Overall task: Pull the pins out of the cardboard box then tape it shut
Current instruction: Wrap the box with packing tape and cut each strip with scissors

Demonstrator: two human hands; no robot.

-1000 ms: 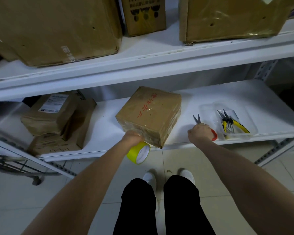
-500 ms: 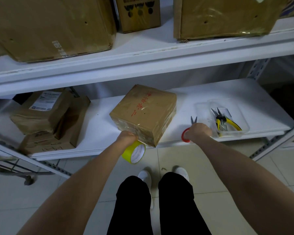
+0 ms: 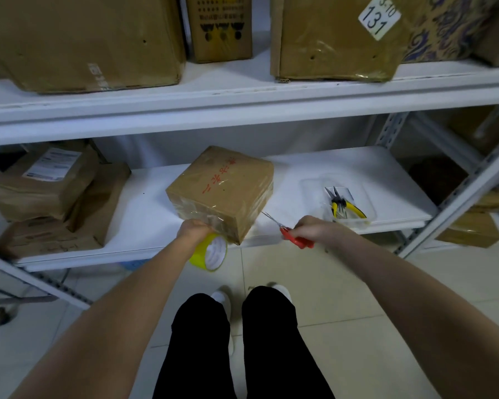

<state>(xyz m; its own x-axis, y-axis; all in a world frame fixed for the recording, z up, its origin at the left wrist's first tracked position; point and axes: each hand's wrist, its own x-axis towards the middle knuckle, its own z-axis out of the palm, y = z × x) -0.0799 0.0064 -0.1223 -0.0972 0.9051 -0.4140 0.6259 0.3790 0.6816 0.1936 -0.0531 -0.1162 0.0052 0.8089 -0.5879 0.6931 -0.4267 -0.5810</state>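
Head: L hand [image 3: 192, 230] grips round tape roll [image 3: 210, 252]; R hand [image 3: 308, 228] scissors [image 3: 285, 231].

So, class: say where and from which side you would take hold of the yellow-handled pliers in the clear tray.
Probably the yellow handles, from above. The pliers lie flat in the clear tray, nose pointing to the back of the shelf, handles splayed toward the front; the tray's walls block a sideways reach.
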